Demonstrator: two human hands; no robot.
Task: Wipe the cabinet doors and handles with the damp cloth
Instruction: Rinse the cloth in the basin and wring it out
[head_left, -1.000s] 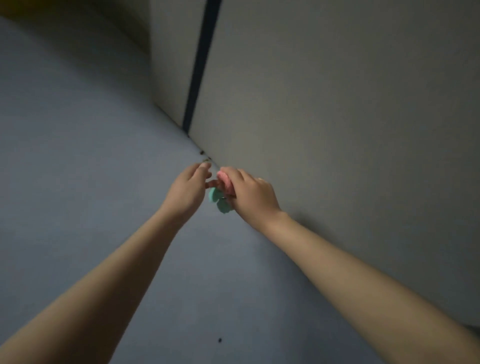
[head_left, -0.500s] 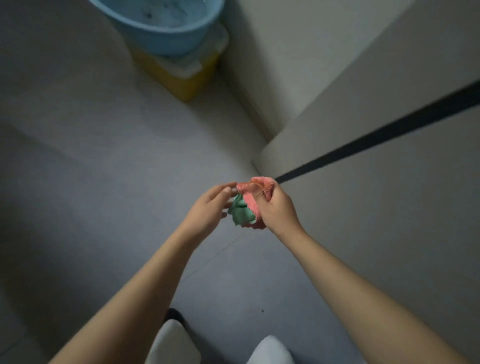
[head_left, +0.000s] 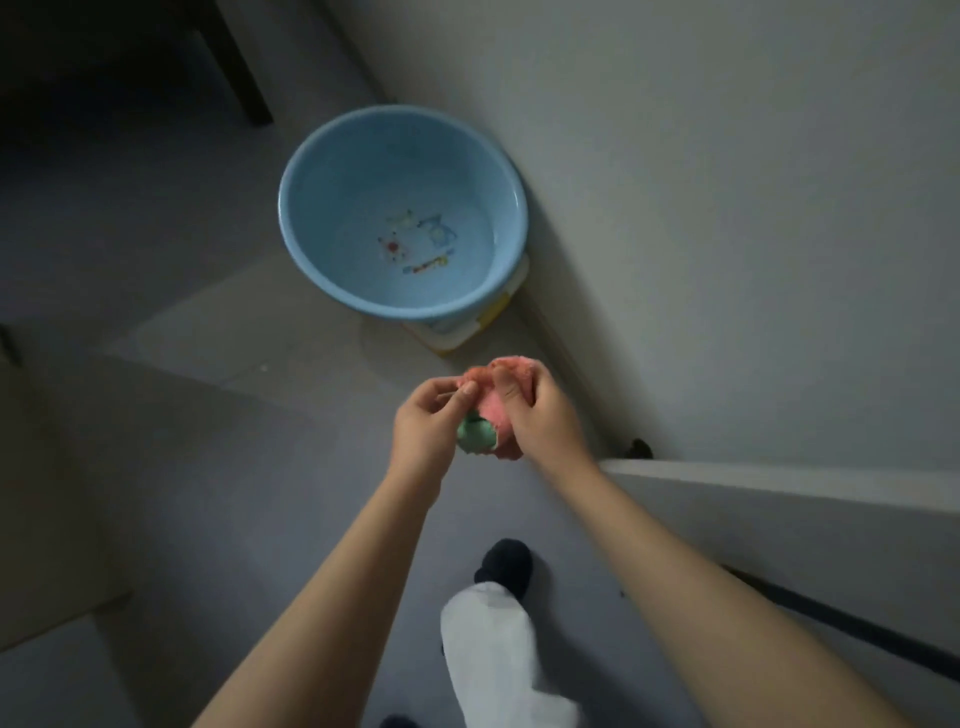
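Both hands hold a bunched pink and green cloth in mid-air above the floor. My right hand grips its pink part from the right. My left hand pinches the cloth's upper left edge with thumb and fingers. The pale cabinet door fills the lower right, its top edge level with my right wrist, with a dark gap running along it. No handle is visible.
A light blue basin with a cartoon print inside sits on a yellow and white box against the wall. My leg in a light trouser and a dark shoe are below. A dark furniture leg stands top left.
The view has swung from the cabinet doors down toward the floor and basin. Both hands came away from the door, and my left hand has taken hold of the cloth.
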